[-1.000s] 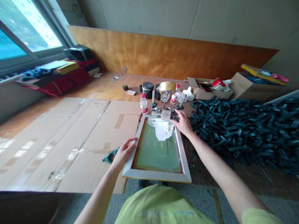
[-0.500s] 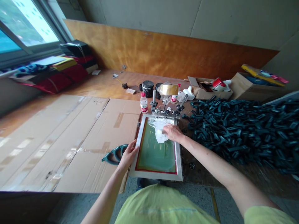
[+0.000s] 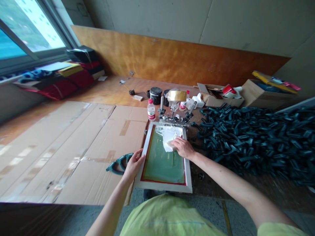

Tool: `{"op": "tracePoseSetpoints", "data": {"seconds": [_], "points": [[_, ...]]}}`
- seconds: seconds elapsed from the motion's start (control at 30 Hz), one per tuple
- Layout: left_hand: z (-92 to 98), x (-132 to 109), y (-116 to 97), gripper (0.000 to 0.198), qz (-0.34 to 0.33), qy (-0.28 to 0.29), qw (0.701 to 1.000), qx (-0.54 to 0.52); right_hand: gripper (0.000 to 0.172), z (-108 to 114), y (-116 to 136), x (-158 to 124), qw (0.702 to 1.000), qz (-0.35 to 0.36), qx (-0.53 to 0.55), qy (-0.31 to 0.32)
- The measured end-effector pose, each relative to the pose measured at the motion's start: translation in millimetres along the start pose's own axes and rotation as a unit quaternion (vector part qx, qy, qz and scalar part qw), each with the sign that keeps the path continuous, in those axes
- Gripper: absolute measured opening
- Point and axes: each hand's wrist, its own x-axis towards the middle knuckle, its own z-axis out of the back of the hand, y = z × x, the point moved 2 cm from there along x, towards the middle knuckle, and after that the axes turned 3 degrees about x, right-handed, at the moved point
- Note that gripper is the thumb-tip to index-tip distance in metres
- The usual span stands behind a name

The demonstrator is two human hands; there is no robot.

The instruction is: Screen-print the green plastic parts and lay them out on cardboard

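Note:
A screen-printing frame with a pale border and green mesh lies flat in front of me, hinged at its far end to a metal clamp. White ink is spread over the far part of the mesh. My left hand grips the frame's left edge. My right hand is closed on a white squeegee and presses it onto the mesh by the ink. A teal plastic part lies on the cardboard just left of the frame.
A large heap of dark teal plastic parts fills the table to the right. Flattened cardboard sheets cover the left. Behind the clamp stand a water bottle, black ink tubs and cardboard boxes. Folded fabrics lie by the window.
The frame has come down flat from its raised tilt. My right hand moved from the frame's far right corner onto the mesh and took hold of the squeegee, then drew it slightly toward me.

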Motion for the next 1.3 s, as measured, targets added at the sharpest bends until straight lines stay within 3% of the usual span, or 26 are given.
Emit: {"op": "tracePoseSetpoints", "data": {"seconds": [0.07,0.17,0.27,0.33,0.4,0.5,0.57,0.63,0.73,0.8,0.9,0.97,1.03,1.13,1.2,1.23,1.3], "points": [[-0.9,-1.8,-3.1,0.071,0.006,-0.004,1.000,-0.004,0.020,2.9,-0.4,-4.6,0.999,0.014,0.027,0.012],[-0.4,-4.7,-10.2,0.075,0.017,-0.009,1.000,-0.003,0.022,17.7,-12.6,17.0,0.997,-0.039,0.061,0.006],[2.5,-10.0,-26.4,0.080,0.016,-0.001,1.000,0.009,0.053,33.2,-29.6,56.0,0.990,-0.122,0.069,-0.001],[4.5,-14.3,-43.0,0.078,0.008,0.017,1.000,0.014,0.064,43.1,-42.2,74.3,0.985,-0.162,0.052,-0.006],[5.2,-16.9,-63.2,0.071,-0.004,0.032,0.999,0.012,0.061,54.2,-57.8,77.2,0.979,-0.194,0.037,-0.051],[0.0,-13.3,-98.5,0.063,-0.051,0.040,0.998,-0.018,0.039,64.3,-84.9,51.3,0.951,-0.264,0.042,-0.155],[-8.3,-5.9,-125.7,0.058,-0.132,0.034,0.989,-0.055,0.027,57.0,-97.6,22.3,0.926,-0.332,0.054,-0.174],[-18.6,3.7,-153.3,0.054,-0.210,0.025,0.974,-0.077,0.022,36.7,-98.2,-5.0,0.919,-0.360,0.079,-0.139],[-32.2,17.5,-184.5,0.055,-0.241,0.022,0.967,-0.075,0.030,-2.0,-78.0,-29.3,0.950,-0.285,0.116,-0.057],[-36.9,21.4,-190.4,0.055,-0.242,0.008,0.966,-0.092,0.039,-19.0,-61.0,-34.0,0.971,-0.218,0.101,-0.020],[-43.0,14.2,-164.5,0.053,-0.221,-0.033,0.966,-0.127,0.026,-22.7,-37.7,-30.9,0.982,-0.176,0.065,-0.003],[-54.7,2.1,-124.6,0.055,-0.113,0.009,0.989,-0.099,0.012,-16.5,-15.7,-26.3,0.982,-0.175,0.064,-0.029],[-70.8,-14.3,-77.3,0.057,0.044,0.098,0.993,-0.051,0.010,-12.5,15.6,-21.2,0.985,-0.147,0.069,-0.065],[-78.3,-33.7,-23.4,0.044,0.132,0.097,0.981,-0.099,0.016,-17.2,57.7,-16.6,0.993,-0.022,0.091,-0.066],[-60.9,-36.2,-1.9,0.037,0.130,0.033,0.982,-0.131,0.018,-20.1,55.1,-21.5,0.990,0.012,0.121,-0.065],[-44.2,-35.0,6.6,0.035,0.129,-0.007,0.983,-0.132,0.018,-19.2,40.6,-27.4,0.988,-0.022,0.130,-0.082],[2.0,-31.1,22.5,0.035,0.129,-0.098,0.981,-0.109,0.022,-14.3,-8.7,-46.7,0.968,-0.180,0.115,-0.128]]}}
